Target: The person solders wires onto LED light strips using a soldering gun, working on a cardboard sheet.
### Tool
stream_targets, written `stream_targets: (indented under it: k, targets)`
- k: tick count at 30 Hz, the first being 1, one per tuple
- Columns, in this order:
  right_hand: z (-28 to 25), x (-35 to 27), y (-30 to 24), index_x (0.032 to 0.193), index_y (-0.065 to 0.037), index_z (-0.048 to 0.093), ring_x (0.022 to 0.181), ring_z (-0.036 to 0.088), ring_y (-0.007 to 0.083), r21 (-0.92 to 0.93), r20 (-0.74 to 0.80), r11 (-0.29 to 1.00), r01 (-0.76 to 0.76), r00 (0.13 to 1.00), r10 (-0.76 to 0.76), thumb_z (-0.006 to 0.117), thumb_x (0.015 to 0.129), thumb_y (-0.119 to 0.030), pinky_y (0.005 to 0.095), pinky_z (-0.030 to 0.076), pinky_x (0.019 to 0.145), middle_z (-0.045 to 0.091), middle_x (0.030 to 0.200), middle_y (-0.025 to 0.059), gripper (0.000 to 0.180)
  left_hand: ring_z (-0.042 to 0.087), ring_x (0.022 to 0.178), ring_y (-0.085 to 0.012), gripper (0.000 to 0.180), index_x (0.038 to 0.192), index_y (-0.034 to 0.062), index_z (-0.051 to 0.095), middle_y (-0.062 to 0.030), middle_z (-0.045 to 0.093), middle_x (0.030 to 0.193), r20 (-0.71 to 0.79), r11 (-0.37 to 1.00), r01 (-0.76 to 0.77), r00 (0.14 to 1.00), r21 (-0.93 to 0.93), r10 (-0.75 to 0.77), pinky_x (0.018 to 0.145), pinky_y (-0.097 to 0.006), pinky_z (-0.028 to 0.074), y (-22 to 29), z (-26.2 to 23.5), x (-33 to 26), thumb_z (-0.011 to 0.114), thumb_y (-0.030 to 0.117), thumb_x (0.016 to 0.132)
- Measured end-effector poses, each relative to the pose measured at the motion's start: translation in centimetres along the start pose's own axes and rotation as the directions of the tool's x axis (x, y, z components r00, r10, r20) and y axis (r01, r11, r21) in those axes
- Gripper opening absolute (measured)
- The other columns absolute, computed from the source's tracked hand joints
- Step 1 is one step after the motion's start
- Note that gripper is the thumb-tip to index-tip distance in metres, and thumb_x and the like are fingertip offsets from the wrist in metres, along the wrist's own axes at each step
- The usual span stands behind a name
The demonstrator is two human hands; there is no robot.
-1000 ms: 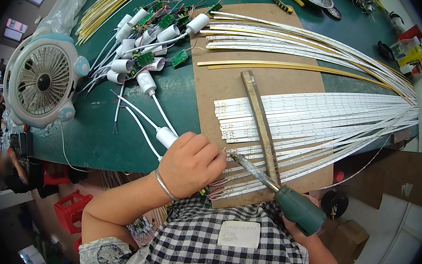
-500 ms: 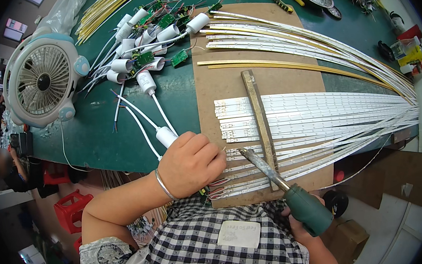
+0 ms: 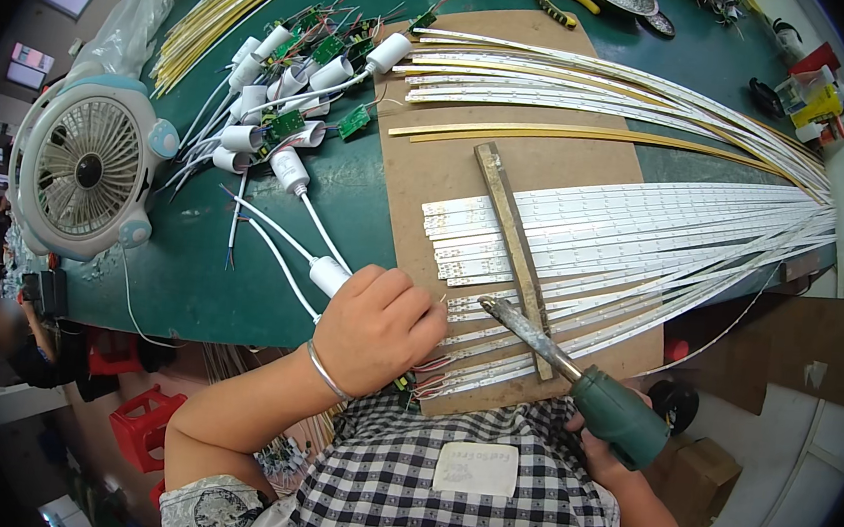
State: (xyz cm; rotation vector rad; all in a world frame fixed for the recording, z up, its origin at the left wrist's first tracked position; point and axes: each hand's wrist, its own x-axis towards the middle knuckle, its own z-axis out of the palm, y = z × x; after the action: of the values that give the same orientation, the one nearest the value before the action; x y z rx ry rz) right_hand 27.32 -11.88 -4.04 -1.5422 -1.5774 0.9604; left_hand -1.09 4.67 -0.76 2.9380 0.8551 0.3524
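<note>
My left hand [image 3: 380, 322] is closed, knuckles up, over the near left corner of the brown board [image 3: 426, 159]. What its fingers pinch is hidden beneath them. A white cylindrical cap with a cable [image 3: 329, 275] touches the back of its knuckles. Below the hand, a small green circuit board [image 3: 406, 381] peeks out near red and white wires that run to the nearest strips. My right hand [image 3: 598, 452] is wrapped round the green handle of a soldering iron [image 3: 619, 418]. The iron's tip hovers over the ends of the white LED strips [image 3: 586, 223], close to my left fingers.
A metal bar [image 3: 512, 246] lies across the strips. Further back are more strips [image 3: 547, 99], a heap of white caps with circuit boards [image 3: 292, 87] and yellow-handled pliers [image 3: 555, 2]. A fan [image 3: 87, 169] stands at the left. Red stools [image 3: 145, 425] are on the floor.
The view has shifted slightly. Both hands and the soldering iron keep nearly the same places over the strips.
</note>
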Motion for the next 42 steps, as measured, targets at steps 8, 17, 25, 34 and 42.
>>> stream_targets:
  k: [8,17,25,34,42]
  targets:
    - [-0.6,1.6,-1.6,0.103,-0.001,0.059,0.073,0.06,0.0163,0.01,0.023,1.0,0.011,1.0,-0.011,0.061,0.086,-0.024,0.0327,0.043,0.08,0.065,0.075,0.0043,0.029,0.053,0.074,-0.019,0.023,0.088,0.0081,0.063,-0.0016,0.056,0.079,-0.008,1.0,0.001,1.0,0.013,-0.001,0.065,-0.032,0.041,0.0,-0.1,0.0,0.06,0.014,0.067]
    - [-0.3,1.4,-2.2,0.102,-0.002,0.061,0.068,0.061,0.0179,0.136,0.066,0.987,-0.087,0.995,0.079,0.06,0.086,-0.022,0.0332,0.043,0.079,0.065,0.073,0.0058,0.026,0.049,0.07,-0.0168,0.013,0.081,0.0097,0.058,-0.0009,0.049,0.071,-0.075,0.998,0.04,0.997,0.046,-0.036,0.064,-0.031,0.038,0.4,0.3,0.0,0.058,0.016,0.07]
    - [-0.1,0.8,-1.6,0.103,-0.003,0.061,0.07,0.062,0.0173,0.1,0.018,0.992,-0.075,0.997,0.074,0.061,0.085,-0.017,0.0353,0.037,0.089,0.065,0.071,0.0032,0.023,0.051,0.072,-0.0244,0.017,0.087,0.0082,0.06,-0.0055,0.052,0.074,0.051,0.935,0.324,0.946,-0.146,-0.32,0.067,-0.037,0.039,1.0,0.1,-0.3,0.065,0.009,0.072]
    - [-0.6,1.7,-2.3,0.105,-0.002,0.061,0.07,0.062,0.018,-0.019,0.113,1.0,-0.019,0.993,0.022,0.063,0.082,-0.014,0.0331,0.042,0.081,0.063,0.083,0.0063,0.026,0.053,0.073,-0.0267,0.012,0.082,0.0066,0.063,-0.0062,0.057,0.075,0.031,0.849,0.405,0.907,-0.339,-0.42,0.065,-0.037,0.04,1.3,-0.1,-0.1,0.069,0.008,0.072]
    - [-0.2,1.2,-1.3,0.102,0.001,0.059,0.069,0.063,0.0169,0.106,0.07,0.994,-0.017,0.998,0.01,0.063,0.085,-0.016,0.0294,0.049,0.063,0.059,0.09,0.0093,0.025,0.056,0.078,-0.024,0.012,0.083,0.0095,0.065,-0.0032,0.062,0.078,0.056,0.811,0.444,0.887,-0.38,-0.459,0.071,-0.036,0.039,1.4,0.0,0.0,0.07,0.008,0.073]
